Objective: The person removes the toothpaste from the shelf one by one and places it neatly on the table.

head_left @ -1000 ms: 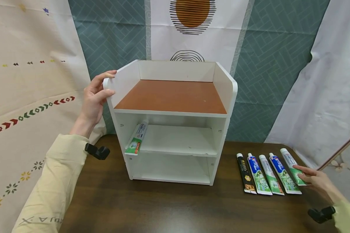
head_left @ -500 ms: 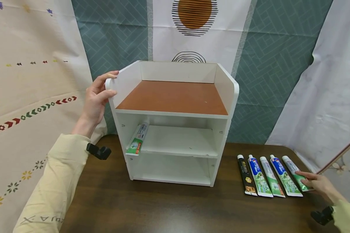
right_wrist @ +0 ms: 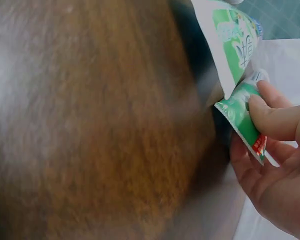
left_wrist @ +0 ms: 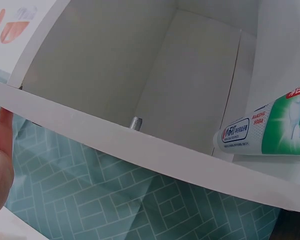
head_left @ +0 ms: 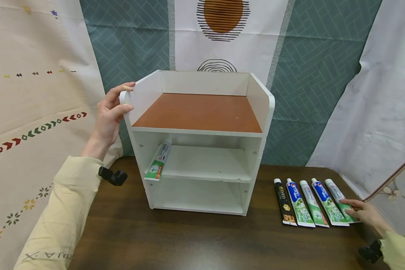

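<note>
My left hand (head_left: 108, 112) grips the upper left side panel of a white shelf unit (head_left: 199, 131), thumb in front and fingers over the edge. In the middle compartment, a green-and-white toothpaste tube (head_left: 158, 162) lies against the left wall; its capped end points to the back. At the right of the table, my right hand (head_left: 366, 214) pinches the lower part of another green-and-white toothpaste tube (head_left: 335, 191). The right wrist view shows the thumb on this tube's (right_wrist: 246, 112) face and fingers around its side. Its crimped end lies close to a neighbouring blue-and-green tube (right_wrist: 235, 45).
Left of the held tube lie a blue-and-green tube (head_left: 327, 200), a white-and-green tube (head_left: 313, 202), another blue-and-green tube (head_left: 299, 202) and a black tube (head_left: 285, 202), side by side. The brown table (head_left: 195, 240) extends in front of the shelf. Patterned cloths (head_left: 324, 75) hang behind.
The rightmost toothpaste tube has slid a little toward the table's front with my right hand on it, its ends now nearly level with the others. My left hand keeps its grip.
</note>
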Available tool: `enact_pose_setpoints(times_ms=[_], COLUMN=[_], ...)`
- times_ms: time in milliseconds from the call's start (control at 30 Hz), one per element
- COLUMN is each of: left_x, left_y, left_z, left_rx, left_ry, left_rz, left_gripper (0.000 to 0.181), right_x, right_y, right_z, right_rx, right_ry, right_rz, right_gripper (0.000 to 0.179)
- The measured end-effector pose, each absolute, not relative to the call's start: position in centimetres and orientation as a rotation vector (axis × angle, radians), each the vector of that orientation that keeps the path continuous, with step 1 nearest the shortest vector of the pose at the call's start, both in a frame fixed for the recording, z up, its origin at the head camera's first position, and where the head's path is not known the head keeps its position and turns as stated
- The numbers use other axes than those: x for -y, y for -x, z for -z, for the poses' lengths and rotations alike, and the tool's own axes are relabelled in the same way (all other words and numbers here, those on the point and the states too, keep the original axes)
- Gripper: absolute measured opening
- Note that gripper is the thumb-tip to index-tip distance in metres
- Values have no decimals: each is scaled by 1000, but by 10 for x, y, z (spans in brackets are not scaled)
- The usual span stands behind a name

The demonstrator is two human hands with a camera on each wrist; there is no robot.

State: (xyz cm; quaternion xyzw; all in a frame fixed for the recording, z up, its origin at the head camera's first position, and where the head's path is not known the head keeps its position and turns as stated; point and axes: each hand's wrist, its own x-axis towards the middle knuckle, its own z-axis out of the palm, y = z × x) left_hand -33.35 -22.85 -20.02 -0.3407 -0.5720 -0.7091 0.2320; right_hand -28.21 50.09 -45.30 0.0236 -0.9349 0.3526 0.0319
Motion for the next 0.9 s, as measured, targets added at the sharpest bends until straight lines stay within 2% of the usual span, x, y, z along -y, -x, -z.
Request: enact_pose_setpoints(times_ms=[500,900], left_x=[229,232], left_y=[334,334], left_z=[201,202], left_rx=[1567,1587], left_ry=[943,943], left_rz=[1951,1923], left_gripper=[32,32], right_x=[-503,-495], right_y=[284,283], right_z=[457,451], right_rx=[2907,2901], right_ry=[-57,-29], right_rz=[-1033,-916], right_gripper=[58,56])
